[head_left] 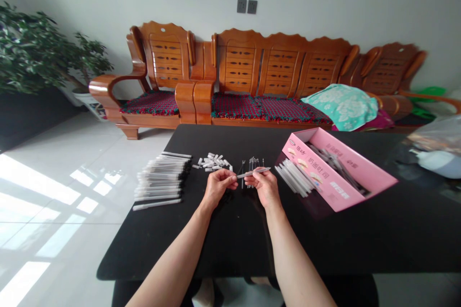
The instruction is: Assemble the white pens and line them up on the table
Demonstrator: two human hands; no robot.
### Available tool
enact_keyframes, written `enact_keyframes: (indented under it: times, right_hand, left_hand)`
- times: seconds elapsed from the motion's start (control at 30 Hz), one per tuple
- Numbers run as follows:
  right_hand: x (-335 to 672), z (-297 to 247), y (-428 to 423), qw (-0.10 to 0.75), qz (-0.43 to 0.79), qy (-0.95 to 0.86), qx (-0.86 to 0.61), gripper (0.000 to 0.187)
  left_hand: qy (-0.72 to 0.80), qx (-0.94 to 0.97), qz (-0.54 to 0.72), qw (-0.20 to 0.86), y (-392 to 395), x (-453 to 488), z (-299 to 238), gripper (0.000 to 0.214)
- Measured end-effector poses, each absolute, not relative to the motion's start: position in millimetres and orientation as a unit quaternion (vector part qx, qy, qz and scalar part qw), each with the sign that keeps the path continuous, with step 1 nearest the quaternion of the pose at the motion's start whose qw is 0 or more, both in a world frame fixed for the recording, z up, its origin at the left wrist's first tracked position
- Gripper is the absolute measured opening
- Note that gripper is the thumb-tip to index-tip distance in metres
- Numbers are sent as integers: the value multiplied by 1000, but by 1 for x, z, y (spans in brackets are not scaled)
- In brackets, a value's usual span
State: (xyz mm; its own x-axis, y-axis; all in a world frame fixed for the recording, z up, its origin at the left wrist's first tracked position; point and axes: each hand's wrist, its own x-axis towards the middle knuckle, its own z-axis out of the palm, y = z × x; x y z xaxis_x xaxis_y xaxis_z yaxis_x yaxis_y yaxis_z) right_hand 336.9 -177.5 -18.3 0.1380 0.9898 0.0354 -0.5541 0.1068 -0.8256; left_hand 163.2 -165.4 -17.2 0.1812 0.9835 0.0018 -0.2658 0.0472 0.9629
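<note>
A whitish pen (pixel 246 174) is held nearly level between my two hands above the dark table. My right hand (pixel 267 188) grips it with thumb and fingers near its right half, its tip pointing right. My left hand (pixel 217 187) is closed in a pinch at the pen's left end; the fingertips hide that end. Just beyond the hands lie several thin dark pen refills (pixel 254 163). Several short white pen caps (pixel 215 160) are heaped beyond my left hand. To the right is a row of white pen barrels (pixel 293 177).
Capped pens (pixel 160 177) lie stacked on the left of the black table (pixel 230 244). A pink box (pixel 324 172) holding dark, slender items stands on the right. A plastic bag (pixel 437 136) is at far right. Behind stands a wooden sofa (pixel 239 57) with a turquoise cloth (pixel 342 105).
</note>
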Motion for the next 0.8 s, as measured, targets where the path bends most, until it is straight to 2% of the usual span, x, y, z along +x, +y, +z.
enact_keyframes:
  times: [0.2,0.4,0.53,0.67,0.8]
  right_hand:
    - [336,-19,-177,663,573,-315,-365,31]
    - [337,-20,-177,654,569,-327,-376,30]
    - [339,-20,-177,663,571,-315,-367,29]
    - [341,-20,-177,672,569,-312,-358,29]
    - [339,-19,-177,661,567,-328,-365,27]
  left_hand:
    - [386,476,524,591,-165,164,-18,34]
    - [395,534,527,530,-164,162,-20,21]
    - [401,528,526,532,-167,162,-14,36]
    - [471,558,483,483,-169,159,-11,40]
    - [467,599,470,449,-167,156,-15,42]
